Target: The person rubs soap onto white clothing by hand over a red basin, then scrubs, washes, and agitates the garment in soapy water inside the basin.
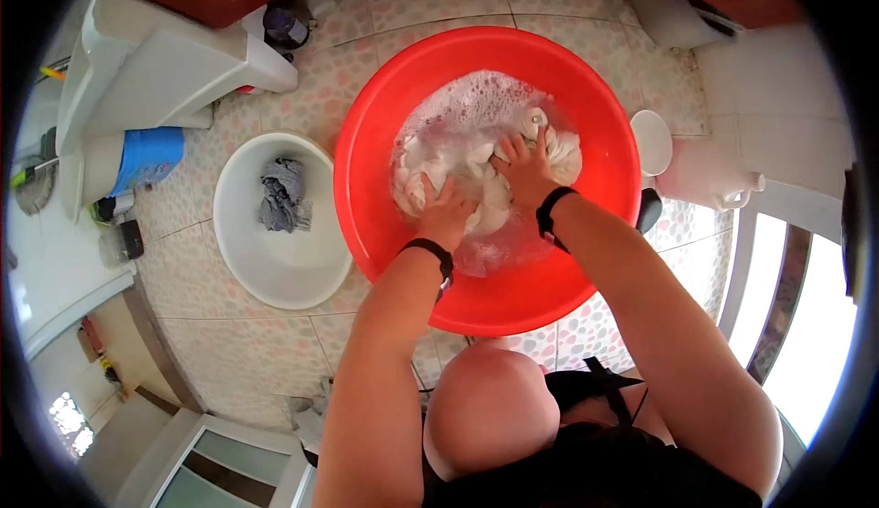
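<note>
A wide red basin [366, 77] holds soapy water with whitish wet cloth [494, 201] bunched in it. My left hand [446, 212] presses on the left part of the cloth, fingers apart. Over the right part lies my right hand [526, 174], its fingers spread across the folds. Both hands touch the cloth, and some fingertips are partly hidden among its folds and the water. Foam [476, 96] floats along the far side of the water. A dark band is on each wrist.
Left of the red basin stands a white basin [240, 261] with a grey cloth [283, 195] inside. A blue bucket [149, 158] is farther left. On the right are a small white bowl [652, 142] and a pinkish jug [705, 178]. The floor [220, 343] is patterned tile.
</note>
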The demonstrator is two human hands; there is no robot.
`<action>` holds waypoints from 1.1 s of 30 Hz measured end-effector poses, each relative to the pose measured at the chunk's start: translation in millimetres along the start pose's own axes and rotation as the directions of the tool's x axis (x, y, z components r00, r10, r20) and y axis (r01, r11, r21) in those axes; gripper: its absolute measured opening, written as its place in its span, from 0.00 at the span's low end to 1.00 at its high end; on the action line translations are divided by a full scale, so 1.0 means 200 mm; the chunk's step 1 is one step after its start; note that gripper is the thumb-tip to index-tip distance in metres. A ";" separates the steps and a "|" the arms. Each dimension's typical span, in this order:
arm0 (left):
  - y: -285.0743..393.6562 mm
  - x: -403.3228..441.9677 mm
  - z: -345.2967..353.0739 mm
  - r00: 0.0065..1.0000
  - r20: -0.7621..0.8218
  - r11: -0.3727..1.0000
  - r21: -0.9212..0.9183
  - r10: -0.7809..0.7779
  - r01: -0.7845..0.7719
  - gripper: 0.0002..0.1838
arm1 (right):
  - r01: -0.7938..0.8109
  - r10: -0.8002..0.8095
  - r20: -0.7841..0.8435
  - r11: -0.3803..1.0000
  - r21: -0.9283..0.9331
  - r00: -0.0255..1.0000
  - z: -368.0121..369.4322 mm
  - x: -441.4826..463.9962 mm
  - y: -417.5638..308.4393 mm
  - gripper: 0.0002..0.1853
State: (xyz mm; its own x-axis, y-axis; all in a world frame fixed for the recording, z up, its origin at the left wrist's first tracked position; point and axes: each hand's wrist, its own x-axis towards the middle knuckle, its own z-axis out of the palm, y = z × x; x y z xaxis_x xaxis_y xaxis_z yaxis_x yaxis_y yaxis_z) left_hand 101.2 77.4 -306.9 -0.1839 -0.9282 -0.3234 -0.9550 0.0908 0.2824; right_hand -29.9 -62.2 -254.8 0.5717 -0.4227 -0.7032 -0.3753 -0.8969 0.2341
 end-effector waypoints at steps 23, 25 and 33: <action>-0.04 -0.24 -0.96 0.998 0.044 0.683 -0.728 -0.041 0.059 0.24 | 0.546 -0.065 -0.607 0.519 0.657 0.792 -0.23 -0.31 -0.04 0.55; -0.06 -0.26 -0.93 0.992 -0.086 0.597 -0.802 -0.087 -0.017 0.24 | 0.592 -0.074 -0.628 0.432 0.680 0.775 -0.26 -0.24 -0.08 0.50; -0.08 -0.25 -0.89 0.987 -0.099 0.795 -0.605 -0.128 0.042 0.29 | 0.444 0.047 -0.444 0.021 0.896 0.895 -0.34 -0.49 0.14 0.17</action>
State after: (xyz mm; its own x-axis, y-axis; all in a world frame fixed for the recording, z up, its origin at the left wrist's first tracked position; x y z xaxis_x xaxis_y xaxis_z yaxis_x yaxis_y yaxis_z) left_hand 166.5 57.8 -135.5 -0.0363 -0.9635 -0.2654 -0.6261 -0.1851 0.7575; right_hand -46.9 -54.7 -132.6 0.8179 -0.4781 -0.3200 -0.4079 -0.0896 -0.9086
